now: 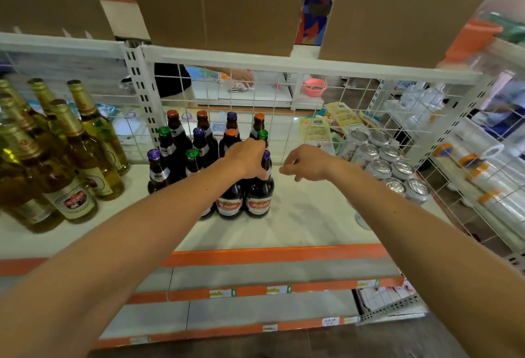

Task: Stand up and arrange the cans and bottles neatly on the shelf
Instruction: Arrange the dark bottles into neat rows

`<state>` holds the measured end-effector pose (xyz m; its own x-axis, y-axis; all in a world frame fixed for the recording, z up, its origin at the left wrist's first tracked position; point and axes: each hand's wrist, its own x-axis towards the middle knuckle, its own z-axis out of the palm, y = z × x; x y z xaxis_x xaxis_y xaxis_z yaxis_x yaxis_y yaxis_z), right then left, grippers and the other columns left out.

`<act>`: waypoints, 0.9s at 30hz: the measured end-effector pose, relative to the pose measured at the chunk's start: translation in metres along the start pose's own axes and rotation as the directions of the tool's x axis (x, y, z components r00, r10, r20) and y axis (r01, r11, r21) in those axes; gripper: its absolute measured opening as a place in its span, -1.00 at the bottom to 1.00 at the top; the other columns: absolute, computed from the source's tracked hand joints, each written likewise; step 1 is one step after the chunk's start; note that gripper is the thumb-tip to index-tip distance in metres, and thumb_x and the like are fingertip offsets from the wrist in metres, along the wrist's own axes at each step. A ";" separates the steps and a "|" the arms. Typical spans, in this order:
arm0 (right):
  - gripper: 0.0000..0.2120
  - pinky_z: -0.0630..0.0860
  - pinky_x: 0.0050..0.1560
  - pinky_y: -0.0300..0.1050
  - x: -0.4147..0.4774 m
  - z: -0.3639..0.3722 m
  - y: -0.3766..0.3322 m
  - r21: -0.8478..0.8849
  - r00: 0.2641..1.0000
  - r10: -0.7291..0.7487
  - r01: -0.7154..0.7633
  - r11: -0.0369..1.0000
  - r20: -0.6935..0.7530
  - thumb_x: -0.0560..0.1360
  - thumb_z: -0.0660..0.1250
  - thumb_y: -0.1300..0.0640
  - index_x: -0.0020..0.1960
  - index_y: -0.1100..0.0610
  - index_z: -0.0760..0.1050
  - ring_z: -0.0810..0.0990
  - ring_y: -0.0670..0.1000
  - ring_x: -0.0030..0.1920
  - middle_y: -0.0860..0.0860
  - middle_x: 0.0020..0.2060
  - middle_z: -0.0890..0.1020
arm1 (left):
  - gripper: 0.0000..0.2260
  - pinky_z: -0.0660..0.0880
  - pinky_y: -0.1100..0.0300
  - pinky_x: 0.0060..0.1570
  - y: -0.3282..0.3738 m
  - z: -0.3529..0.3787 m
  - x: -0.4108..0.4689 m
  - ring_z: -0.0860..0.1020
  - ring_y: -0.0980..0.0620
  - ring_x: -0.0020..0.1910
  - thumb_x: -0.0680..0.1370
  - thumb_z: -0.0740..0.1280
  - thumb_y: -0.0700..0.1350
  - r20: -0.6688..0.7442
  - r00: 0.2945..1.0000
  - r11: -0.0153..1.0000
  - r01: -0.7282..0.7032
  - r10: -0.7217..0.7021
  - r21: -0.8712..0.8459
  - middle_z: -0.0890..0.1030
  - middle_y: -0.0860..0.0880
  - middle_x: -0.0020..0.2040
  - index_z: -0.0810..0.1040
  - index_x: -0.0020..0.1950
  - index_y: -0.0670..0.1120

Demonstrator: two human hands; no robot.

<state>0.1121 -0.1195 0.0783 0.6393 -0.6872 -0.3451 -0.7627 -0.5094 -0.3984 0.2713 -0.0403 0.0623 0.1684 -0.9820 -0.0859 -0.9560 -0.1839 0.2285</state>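
glossy glass bottles (257,195), metal cans (383,168)

The brown bottles (259,193) are dark, with red-and-white labels (258,204) and caps (231,132) in orange, green and purple. The yellow bottles (85,141) have gold foil (66,119) on their necks, and the cans (382,168) are silver. The shelf (306,215) is white with an orange strip (272,255) along its front, the grid (284,96) is white wire, the boxes (221,2) are plain brown and the bowl (314,86) is pink.
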 end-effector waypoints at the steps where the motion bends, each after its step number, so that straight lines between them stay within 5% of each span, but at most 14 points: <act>1: -0.64 0.58 0.10 0.00 0.002 -0.001 -0.005 -0.012 1.000 -0.010 0.010 1.000 -0.007 0.54 0.38 -0.07 0.21 0.16 0.57 0.70 -0.02 -0.10 0.07 0.03 0.68 | -0.58 0.48 0.06 -0.18 -0.003 0.000 0.000 0.56 -0.10 -0.08 0.40 0.54 0.07 0.001 1.000 1.000 -0.011 0.011 -0.019 0.57 -0.08 0.00 0.41 0.03 -0.08; 6: -0.52 0.53 0.14 -0.01 0.008 -0.008 -0.029 -0.100 0.993 -0.087 0.079 0.992 -0.083 0.54 0.41 0.03 0.40 0.12 0.43 0.63 0.09 0.10 0.09 0.16 0.62 | -0.41 0.50 0.03 0.02 -0.028 -0.030 -0.009 0.55 -0.10 0.17 0.41 0.54 0.09 -0.042 0.997 0.997 -0.070 0.068 -0.043 0.58 -0.05 0.20 0.45 0.36 -0.05; 12: -0.44 0.44 0.21 -0.01 0.024 -0.001 -0.058 -0.322 0.979 -0.203 0.183 0.929 -0.030 0.52 0.43 0.13 0.48 0.05 0.37 0.51 0.15 0.27 0.09 0.34 0.52 | -0.63 0.57 -0.02 -0.01 -0.062 -0.046 -0.025 0.58 -0.07 0.06 0.44 0.51 0.08 0.125 0.991 0.995 -0.065 0.056 0.073 0.63 -0.03 0.04 0.61 0.16 -0.06; 17: -0.62 0.53 0.08 -0.01 0.032 0.010 -0.063 -0.448 0.972 -0.222 0.168 0.878 -0.071 0.49 0.43 0.15 0.30 0.05 0.56 0.57 0.16 0.14 0.12 0.17 0.61 | -0.72 0.57 -0.03 -0.04 -0.065 -0.030 -0.028 0.59 -0.15 -0.01 0.48 0.49 -0.07 -0.017 0.995 0.992 -0.093 0.095 0.084 0.62 -0.12 0.01 0.61 0.14 -0.12; 21: -0.66 0.41 -0.14 -0.09 0.033 0.010 -0.061 -0.464 0.973 -0.213 0.151 0.873 -0.085 0.49 0.45 0.11 0.25 0.10 0.59 0.58 0.17 0.03 0.15 0.05 0.63 | -0.80 0.51 0.05 -0.17 -0.064 -0.028 -0.024 0.57 -0.17 -0.10 0.48 0.49 -0.08 -0.019 0.993 0.990 -0.111 0.113 0.087 0.53 -0.09 -0.14 0.59 0.00 -0.16; 27: -0.66 0.43 -0.12 -0.07 0.036 0.011 -0.060 -0.442 0.977 -0.190 0.129 0.888 -0.097 0.50 0.44 0.07 0.25 0.11 0.59 0.58 0.20 0.05 0.16 0.06 0.62 | -0.82 0.46 0.04 -0.22 -0.063 -0.025 -0.021 0.56 -0.17 -0.13 0.48 0.48 -0.12 -0.037 0.993 0.991 -0.111 0.114 0.075 0.42 -0.05 -0.21 0.58 -0.06 -0.20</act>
<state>0.1820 -0.1075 0.0804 0.7603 -0.6245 -0.1787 -0.6378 -0.7699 -0.0228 0.3334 -0.0088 0.0739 0.0674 -0.9975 -0.0231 -0.9841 -0.0703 0.1630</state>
